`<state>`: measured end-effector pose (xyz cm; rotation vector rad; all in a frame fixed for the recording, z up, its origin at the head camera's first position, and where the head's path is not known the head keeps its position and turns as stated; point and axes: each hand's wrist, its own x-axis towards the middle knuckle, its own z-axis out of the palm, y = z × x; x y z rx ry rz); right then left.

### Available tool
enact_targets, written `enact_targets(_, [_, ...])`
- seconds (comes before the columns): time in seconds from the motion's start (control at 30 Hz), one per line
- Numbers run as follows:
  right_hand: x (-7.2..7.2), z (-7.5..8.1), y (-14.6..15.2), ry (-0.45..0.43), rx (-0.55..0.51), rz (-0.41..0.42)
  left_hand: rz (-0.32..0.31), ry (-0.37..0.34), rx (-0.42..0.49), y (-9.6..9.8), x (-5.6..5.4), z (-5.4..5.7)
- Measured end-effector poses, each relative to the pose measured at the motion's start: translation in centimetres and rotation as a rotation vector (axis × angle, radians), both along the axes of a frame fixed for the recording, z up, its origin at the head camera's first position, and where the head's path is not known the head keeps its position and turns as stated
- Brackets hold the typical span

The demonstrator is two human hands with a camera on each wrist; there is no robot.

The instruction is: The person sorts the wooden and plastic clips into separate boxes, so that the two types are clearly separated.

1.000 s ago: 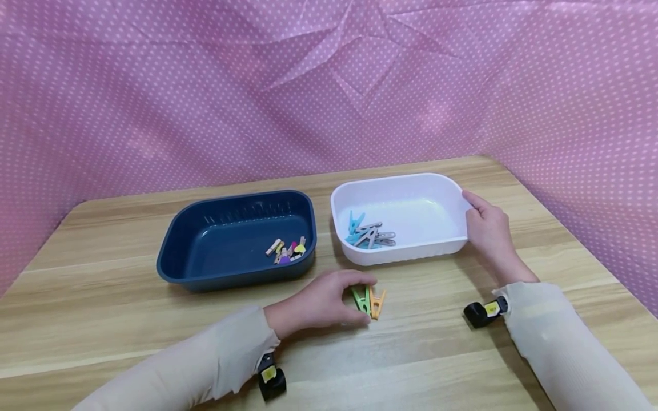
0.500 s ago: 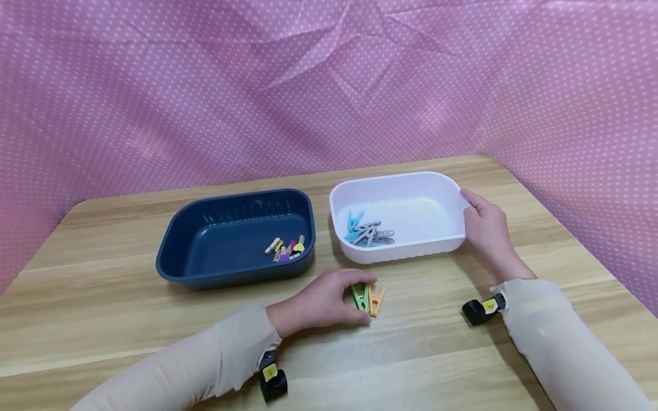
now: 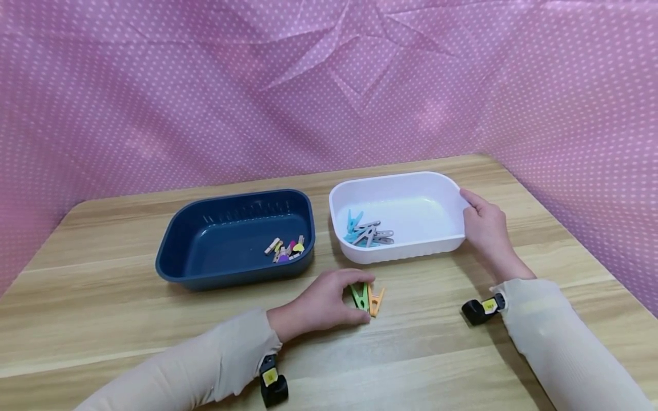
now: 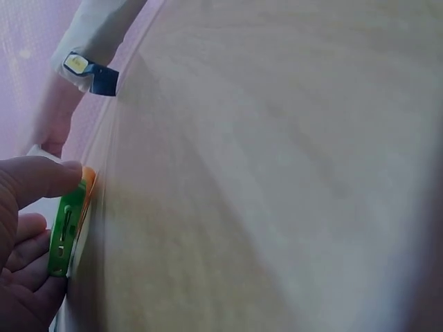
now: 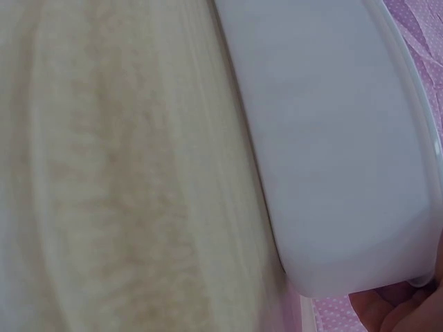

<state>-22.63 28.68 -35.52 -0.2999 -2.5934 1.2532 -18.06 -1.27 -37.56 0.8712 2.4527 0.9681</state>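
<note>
My left hand [image 3: 326,299] curls around a green clothespin [image 3: 361,298] low over the table, with the index finger at one end and the thumb at the other. An orange clothespin [image 3: 376,301] lies right against the green one, on its right side. In the left wrist view the green clothespin [image 4: 62,238] sits between thumb and fingers. My right hand [image 3: 485,231] grips the right end of a white plastic basin [image 3: 401,254], thumb at the rim. Light blue and grey clothespins [image 3: 369,234] are heaped in that basin's left part.
To the left stands a dark blue basin [image 3: 231,279], holding small wooden clothespins [image 3: 286,250] with coloured decorations in its near right corner. Both basins rest on a wood-grain table [image 3: 411,365]. A pink dotted cloth [image 3: 329,85] hangs behind and at the sides.
</note>
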Motion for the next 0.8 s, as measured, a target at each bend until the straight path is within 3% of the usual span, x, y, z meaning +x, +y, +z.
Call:
enact_targets(0.33, [0.04, -0.05, -0.04, 0.004, 0.006, 0.002, 0.024, -0.033, 0.051, -0.03, 0.38, 0.37])
enact_targets(0.8, [-0.01, -0.11, -0.02, -0.008, -0.007, 0.003, 0.028, 0.032, 0.074, -0.08, 0.95, 0.91])
